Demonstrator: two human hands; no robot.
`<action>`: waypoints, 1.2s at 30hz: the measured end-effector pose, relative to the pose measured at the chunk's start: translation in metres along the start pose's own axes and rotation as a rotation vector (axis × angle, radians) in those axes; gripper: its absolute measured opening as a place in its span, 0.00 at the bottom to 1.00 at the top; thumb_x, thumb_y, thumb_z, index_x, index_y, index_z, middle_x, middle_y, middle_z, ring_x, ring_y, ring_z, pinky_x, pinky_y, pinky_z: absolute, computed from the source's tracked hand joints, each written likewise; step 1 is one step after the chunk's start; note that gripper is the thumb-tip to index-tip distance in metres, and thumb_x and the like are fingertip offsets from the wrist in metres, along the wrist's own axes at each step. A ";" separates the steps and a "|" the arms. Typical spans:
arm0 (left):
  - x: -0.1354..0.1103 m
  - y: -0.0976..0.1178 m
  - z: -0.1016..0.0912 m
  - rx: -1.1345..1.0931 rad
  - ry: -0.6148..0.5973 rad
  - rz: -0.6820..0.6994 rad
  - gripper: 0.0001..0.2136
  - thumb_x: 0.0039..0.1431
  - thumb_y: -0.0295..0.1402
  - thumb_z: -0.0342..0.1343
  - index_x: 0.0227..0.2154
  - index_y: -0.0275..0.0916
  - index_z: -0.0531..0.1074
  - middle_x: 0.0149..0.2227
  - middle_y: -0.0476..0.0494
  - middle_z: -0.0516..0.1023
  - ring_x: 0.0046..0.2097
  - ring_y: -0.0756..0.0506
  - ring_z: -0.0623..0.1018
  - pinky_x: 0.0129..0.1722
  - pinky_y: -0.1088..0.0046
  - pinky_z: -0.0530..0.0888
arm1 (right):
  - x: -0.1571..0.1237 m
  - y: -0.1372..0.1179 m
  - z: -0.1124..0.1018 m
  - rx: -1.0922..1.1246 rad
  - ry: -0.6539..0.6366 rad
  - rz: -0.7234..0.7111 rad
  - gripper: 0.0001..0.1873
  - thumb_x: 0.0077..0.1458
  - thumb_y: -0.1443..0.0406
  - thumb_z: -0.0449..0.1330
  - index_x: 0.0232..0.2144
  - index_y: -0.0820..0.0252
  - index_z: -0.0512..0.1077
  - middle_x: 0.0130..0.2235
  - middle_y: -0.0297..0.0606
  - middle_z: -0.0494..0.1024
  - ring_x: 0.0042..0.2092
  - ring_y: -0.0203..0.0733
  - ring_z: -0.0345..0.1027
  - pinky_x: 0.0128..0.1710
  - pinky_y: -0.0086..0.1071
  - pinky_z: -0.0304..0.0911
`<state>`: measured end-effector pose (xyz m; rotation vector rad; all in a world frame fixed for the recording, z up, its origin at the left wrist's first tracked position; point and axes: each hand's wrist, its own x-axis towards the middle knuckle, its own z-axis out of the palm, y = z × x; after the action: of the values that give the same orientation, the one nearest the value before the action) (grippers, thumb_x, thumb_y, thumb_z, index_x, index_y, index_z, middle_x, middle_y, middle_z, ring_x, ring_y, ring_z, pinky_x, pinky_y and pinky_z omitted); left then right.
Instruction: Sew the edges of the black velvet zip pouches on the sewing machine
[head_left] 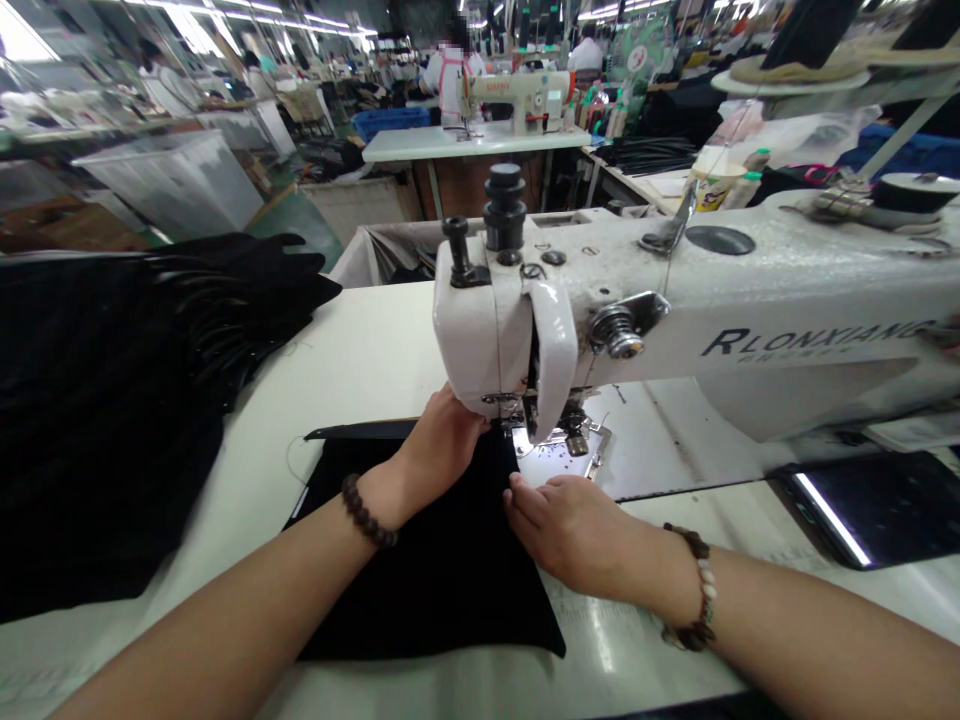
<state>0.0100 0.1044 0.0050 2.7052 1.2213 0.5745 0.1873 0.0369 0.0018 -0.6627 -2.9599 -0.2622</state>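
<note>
A black fabric piece [442,570] lies flat on the pale table, its far edge under the head of a white sewing machine [660,290]. My left hand [442,440] rests on the far part of the cloth beside the presser foot area, fingers bent and partly hidden behind the machine head. At the cloth's right edge, my right hand [562,520] has its fingers closed together, pinching that edge just in front of the lit needle plate [551,462]. The needle itself is hidden by the machine head.
A heap of black fabric pieces [112,400] covers the table's left side. A dark phone [885,505] lies at the right under the machine arm. Behind stand another sewing machine [517,95], a clear plastic bin [180,180] and a person [450,80].
</note>
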 end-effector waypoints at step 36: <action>-0.025 -0.004 -0.003 0.048 -0.280 0.102 0.13 0.60 0.27 0.48 0.47 0.34 0.68 0.51 0.41 0.69 0.54 0.48 0.66 0.56 0.71 0.61 | -0.039 0.050 -0.030 0.492 -0.089 0.358 0.20 0.38 0.69 0.68 0.38 0.55 0.72 0.47 0.40 0.68 0.45 0.44 0.63 0.38 0.33 0.60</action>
<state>-0.0096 0.0883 -0.0007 2.7800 1.0442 0.1683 0.2458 0.0596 0.0337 -1.1134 -2.7363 0.5155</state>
